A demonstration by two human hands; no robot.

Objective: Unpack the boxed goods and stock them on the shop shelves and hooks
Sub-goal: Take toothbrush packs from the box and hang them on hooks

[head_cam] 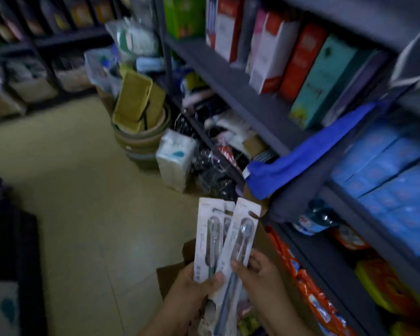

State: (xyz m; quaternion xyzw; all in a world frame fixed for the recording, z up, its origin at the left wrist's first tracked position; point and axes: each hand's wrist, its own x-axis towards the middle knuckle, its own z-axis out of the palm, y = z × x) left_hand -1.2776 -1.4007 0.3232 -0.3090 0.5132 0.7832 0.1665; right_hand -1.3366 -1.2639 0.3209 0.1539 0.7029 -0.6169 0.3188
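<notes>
- Toothbrush packs (pixel 224 241), three that can be counted, stand fanned upright low in the middle of the view, over an open cardboard box (pixel 170 275); each is a white card with a clear bubble over the brush head.
- Left hand (pixel 192 284) grips the bottom of the two rear packs, thumb curled over the front of the cards, the other fingers hidden behind them.
- Right hand (pixel 257 272) pinches the front pack, which leans to the right, with the thumb on its face and fingers curled behind its edge.
- Two hands are in view, close together and just beside each other.
- Dark shelf unit (pixel 252 100) rises to the right, with at least three levels showing.
- Upper level holds upright boxes in a row: about five can be counted, white-and-red (pixel 272 52), red (pixel 301 61) and teal (pixel 323 78) among them; blur stops an exact count.
- One blue cloth (pixel 308 151) hangs over the shelf edge below the boxes.
- Next level down carries stacked light-blue packs (pixel 393 180), too blurred to count.
- Lowest level shows orange packets (pixel 308 284) along its front edge.
- One white tissue pack (pixel 175 158) stands on the pale floor (pixel 70 190) farther off, beside a stack of round basins (pixel 141 141) holding tan trays.
</notes>
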